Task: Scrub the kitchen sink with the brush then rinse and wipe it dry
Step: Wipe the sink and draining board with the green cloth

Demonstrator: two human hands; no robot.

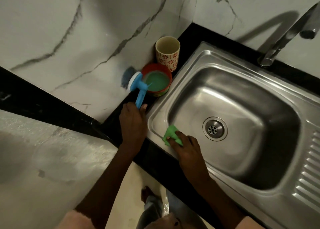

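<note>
The left hand (132, 123) has its fingers clamped on the blue brush (136, 86) handle, bristles against the wall beside the red soap tub (158, 81) and patterned cup (167, 53) at the desk's (187, 36) back corner. The right hand (186, 146) presses a green sponge (171, 135), fingers curled on it, on the sink (232, 125) rim's near left corner

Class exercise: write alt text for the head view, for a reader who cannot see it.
A person's left hand holds a blue brush beside a red soap tub, while the right hand presses a green cloth on the steel sink rim.
</note>
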